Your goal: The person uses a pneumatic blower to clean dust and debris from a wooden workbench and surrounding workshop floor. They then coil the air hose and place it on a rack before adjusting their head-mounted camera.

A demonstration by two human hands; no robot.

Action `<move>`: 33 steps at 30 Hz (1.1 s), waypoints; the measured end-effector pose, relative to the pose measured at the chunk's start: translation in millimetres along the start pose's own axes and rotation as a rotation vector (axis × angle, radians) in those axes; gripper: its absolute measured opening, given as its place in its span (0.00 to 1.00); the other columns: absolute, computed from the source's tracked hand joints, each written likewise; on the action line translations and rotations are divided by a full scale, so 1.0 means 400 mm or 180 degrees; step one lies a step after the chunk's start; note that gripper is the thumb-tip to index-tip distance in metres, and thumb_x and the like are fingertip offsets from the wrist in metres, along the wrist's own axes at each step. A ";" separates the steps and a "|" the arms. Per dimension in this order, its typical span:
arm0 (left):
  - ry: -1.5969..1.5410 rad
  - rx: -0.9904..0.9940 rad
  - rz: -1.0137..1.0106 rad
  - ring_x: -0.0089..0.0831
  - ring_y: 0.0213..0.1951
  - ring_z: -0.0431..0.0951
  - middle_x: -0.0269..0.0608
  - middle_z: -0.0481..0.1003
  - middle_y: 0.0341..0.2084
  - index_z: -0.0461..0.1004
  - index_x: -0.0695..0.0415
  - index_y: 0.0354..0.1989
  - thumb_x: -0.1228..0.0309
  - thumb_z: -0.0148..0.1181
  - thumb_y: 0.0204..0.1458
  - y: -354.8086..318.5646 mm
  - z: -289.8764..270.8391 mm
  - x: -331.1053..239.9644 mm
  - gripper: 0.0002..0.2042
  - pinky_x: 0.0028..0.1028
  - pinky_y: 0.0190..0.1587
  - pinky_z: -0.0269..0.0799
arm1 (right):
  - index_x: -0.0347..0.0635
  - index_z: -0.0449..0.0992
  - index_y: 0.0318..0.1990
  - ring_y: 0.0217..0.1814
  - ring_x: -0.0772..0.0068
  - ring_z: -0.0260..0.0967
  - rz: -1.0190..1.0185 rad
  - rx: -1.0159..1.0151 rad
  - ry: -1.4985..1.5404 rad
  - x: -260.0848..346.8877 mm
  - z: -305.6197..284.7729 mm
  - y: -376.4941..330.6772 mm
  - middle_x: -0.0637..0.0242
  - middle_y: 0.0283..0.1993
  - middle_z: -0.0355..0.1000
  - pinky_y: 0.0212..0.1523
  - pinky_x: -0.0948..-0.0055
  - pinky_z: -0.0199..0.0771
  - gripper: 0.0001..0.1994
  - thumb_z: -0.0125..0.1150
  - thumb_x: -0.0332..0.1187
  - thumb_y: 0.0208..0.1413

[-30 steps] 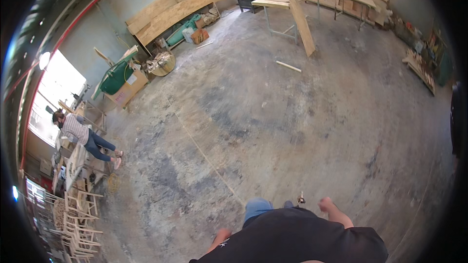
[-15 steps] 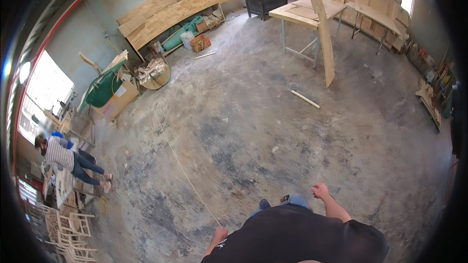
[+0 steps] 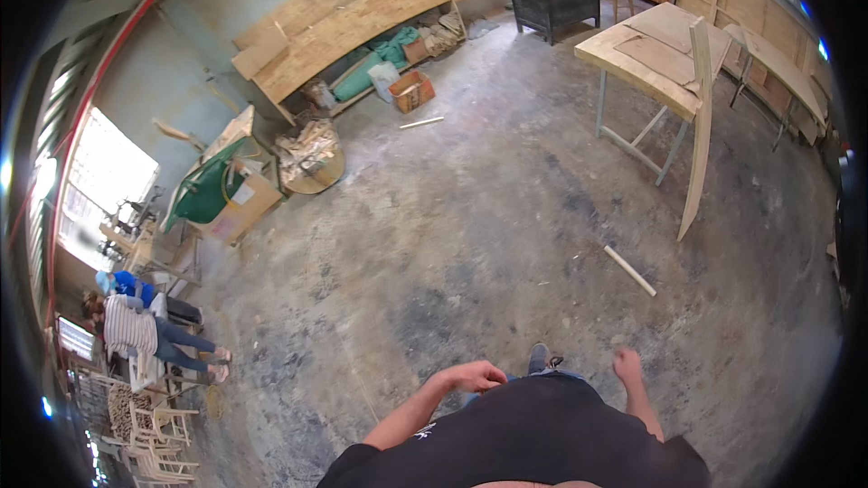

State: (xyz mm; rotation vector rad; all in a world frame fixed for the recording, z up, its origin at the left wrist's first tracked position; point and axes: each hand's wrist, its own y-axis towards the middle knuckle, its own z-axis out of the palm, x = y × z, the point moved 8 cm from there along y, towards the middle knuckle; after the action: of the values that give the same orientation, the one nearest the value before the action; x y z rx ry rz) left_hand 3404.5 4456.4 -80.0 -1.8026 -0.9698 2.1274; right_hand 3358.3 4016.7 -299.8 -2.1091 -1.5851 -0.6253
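Note:
My left hand [image 3: 476, 377] is in front of my waist, its fingers curled inward, and I see nothing in it. To the right of my body, my right hand [image 3: 626, 365] hangs over the concrete floor [image 3: 434, 262] with the fingers closed, slightly smeared and holding nothing visible. Neither hand touches an object. A shoe [image 3: 539, 357] shows between them, beyond my black shirt [image 3: 542, 425]. The nearest loose thing is a pale stick [image 3: 630, 271] lying on the floor ahead of my right hand.
A long plank [image 3: 698, 145] leans on a wooden-topped table [image 3: 633, 59] at right. Far off stand a dark desk [image 3: 553, 14] and a long slanted bench [image 3: 353, 32]. At left are a bin of scraps [image 3: 312, 163], two people [image 3: 131, 321] and stacked wooden chair frames [image 3: 158, 438].
My left hand has swung from low at my side to in front of my waist. The view has turned left and moved forward; the stick and plank appear nearer and further right.

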 end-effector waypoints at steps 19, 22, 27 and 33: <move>-0.0268 -0.0225 0.0044 0.21 0.43 0.78 0.38 0.82 0.41 0.77 0.65 0.53 0.72 0.66 0.56 0.495 -1.802 -0.498 0.17 0.27 0.47 0.75 | 0.40 0.82 0.49 0.43 0.64 0.78 -0.1369 0.3402 0.0990 1.300 0.077 1.799 0.57 0.42 0.82 0.45 0.62 0.73 0.15 0.58 0.40 0.64; 0.0215 0.0412 0.0116 0.20 0.43 0.78 0.39 0.82 0.42 0.76 0.66 0.54 0.75 0.65 0.55 0.641 -2.080 -0.574 0.18 0.27 0.48 0.75 | 0.37 0.81 0.46 0.37 0.69 0.75 -0.1308 0.3340 0.1286 1.316 0.143 2.053 0.60 0.34 0.80 0.40 0.64 0.72 0.13 0.56 0.36 0.63; -0.0019 0.0990 0.0034 0.19 0.42 0.78 0.34 0.83 0.42 0.76 0.65 0.55 0.79 0.61 0.54 0.921 -2.540 -0.681 0.18 0.26 0.47 0.75 | 0.35 0.79 0.50 0.45 0.66 0.77 -0.1617 0.3643 0.1545 1.344 0.288 2.586 0.56 0.44 0.81 0.47 0.66 0.73 0.16 0.55 0.39 0.66; 0.0127 0.0612 -0.0040 0.24 0.41 0.80 0.37 0.83 0.40 0.78 0.59 0.54 0.73 0.62 0.57 1.083 -3.078 -0.903 0.16 0.29 0.46 0.75 | 0.32 0.80 0.43 0.36 0.69 0.75 -0.1654 0.4029 0.1060 1.529 0.273 3.230 0.56 0.34 0.80 0.40 0.62 0.74 0.15 0.57 0.39 0.64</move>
State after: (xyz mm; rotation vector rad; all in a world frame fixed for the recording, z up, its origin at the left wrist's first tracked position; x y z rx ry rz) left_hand 4755.5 4367.3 -98.6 -1.7341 -0.7370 2.0890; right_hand 4765.3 4220.7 -116.1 -0.6484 -1.6323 -0.0153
